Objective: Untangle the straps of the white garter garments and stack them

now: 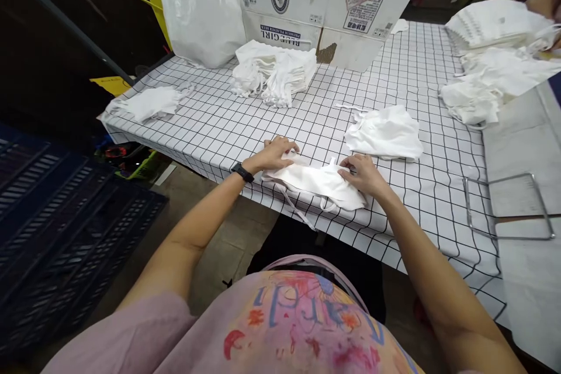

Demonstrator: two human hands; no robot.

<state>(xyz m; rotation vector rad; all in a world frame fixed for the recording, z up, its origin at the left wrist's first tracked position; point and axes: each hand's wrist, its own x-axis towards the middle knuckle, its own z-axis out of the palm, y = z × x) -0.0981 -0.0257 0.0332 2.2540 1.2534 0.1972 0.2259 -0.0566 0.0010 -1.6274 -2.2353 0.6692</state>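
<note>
A small stack of white face masks (316, 182) lies near the front edge of the table with the black-and-white grid cloth (219, 123). My left hand (275, 153) rests on the stack's left end with its fingers curled down onto it. On the right end sits my right hand (360, 174), its fingers pinched on the masks. Ear-loop straps hang off the table edge below the stack. Just beyond my right hand lies a loose heap of white masks (384, 133).
A neat pile of masks (275, 73) sits before a Blue Girl carton (324, 0) and a white plastic bag (199, 6). More masks lie at far left (149, 103) and far right (495, 64). Another person's hand (546, 3) touches the right stack. A wire frame (508, 207) lies right; dark crates (65, 228) stand left.
</note>
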